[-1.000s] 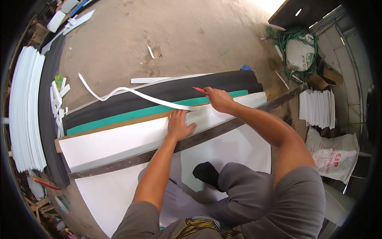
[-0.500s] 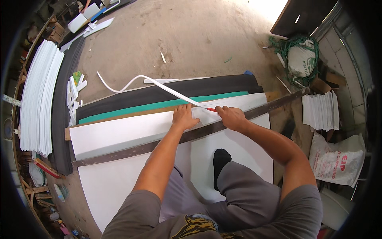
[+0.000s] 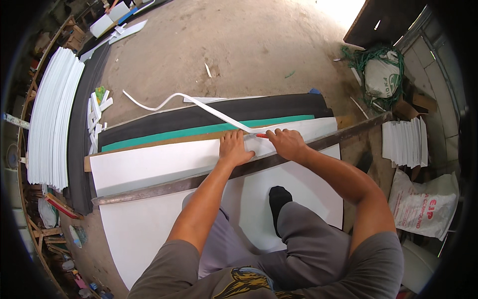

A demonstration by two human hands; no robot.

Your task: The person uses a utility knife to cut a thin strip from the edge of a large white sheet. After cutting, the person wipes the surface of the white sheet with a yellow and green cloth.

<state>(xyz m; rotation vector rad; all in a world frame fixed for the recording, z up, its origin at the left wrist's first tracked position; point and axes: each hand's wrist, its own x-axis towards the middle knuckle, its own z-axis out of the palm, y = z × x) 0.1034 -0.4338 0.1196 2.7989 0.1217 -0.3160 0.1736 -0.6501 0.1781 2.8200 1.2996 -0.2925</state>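
Observation:
My right hand [image 3: 288, 144] is closed around a red cutter knife [image 3: 261, 135], its tip at the white sheet [image 3: 149, 164] near the far edge. A long, narrow white strip [image 3: 199, 103] curls away from the cutter's tip toward the far left. Close to the tip, my left hand [image 3: 235, 149] presses on the sheet with fingers laid down and thumb apart. Just nearer than both hands, a long dark metal bar [image 3: 209, 176] lies across the sheet. The blade is too small to make out.
Black and green sheets [image 3: 199, 133] lie under the white one. At the left stands a tall stack of white sheets [image 3: 50, 119], with white offcuts [image 3: 94, 112] beside it. On the right are a white stack [image 3: 406, 142] and sacks [image 3: 423, 202]. My socked foot [image 3: 279, 204] rests on the sheet.
The cutter and my right hand have moved a little left, closer to my left hand. The view has shifted slightly; the bar and the sheet look unmoved.

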